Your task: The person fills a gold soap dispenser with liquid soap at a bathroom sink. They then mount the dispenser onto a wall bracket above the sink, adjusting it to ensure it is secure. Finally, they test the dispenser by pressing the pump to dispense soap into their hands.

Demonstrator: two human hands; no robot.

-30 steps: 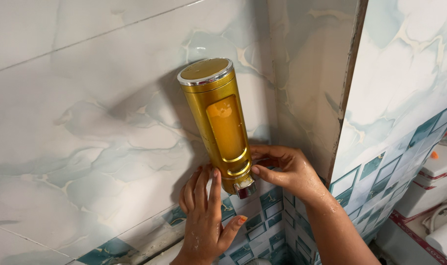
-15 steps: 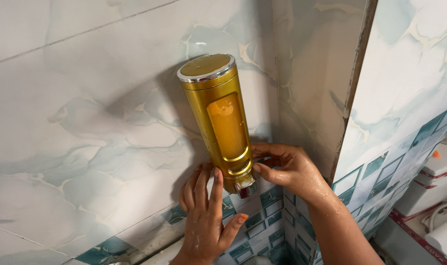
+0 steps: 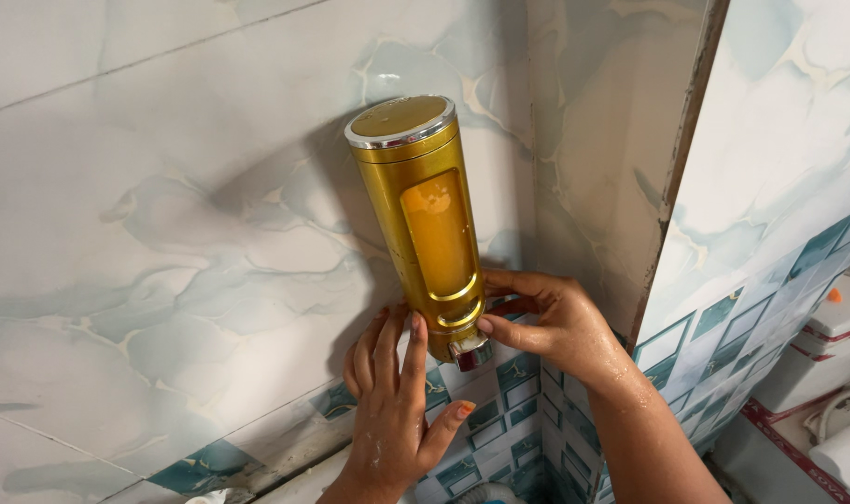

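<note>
A gold cylindrical soap dispenser with a silver-rimmed lid and an orange window is fixed on the marbled wall tiles. My right hand grips its lower end, thumb on the front near the silver nozzle. My left hand lies flat and open just below and left of the dispenser, fingers up against the wall, fingertips touching the dispenser's base. Both hands look wet.
A wall corner runs down just right of the dispenser, with a tile edge jutting out. Teal and white patterned tiles line the lower wall. White objects with red trim sit at the lower right.
The view has shifted slightly. Both hands stay in the same place at the dispenser's lower end.
</note>
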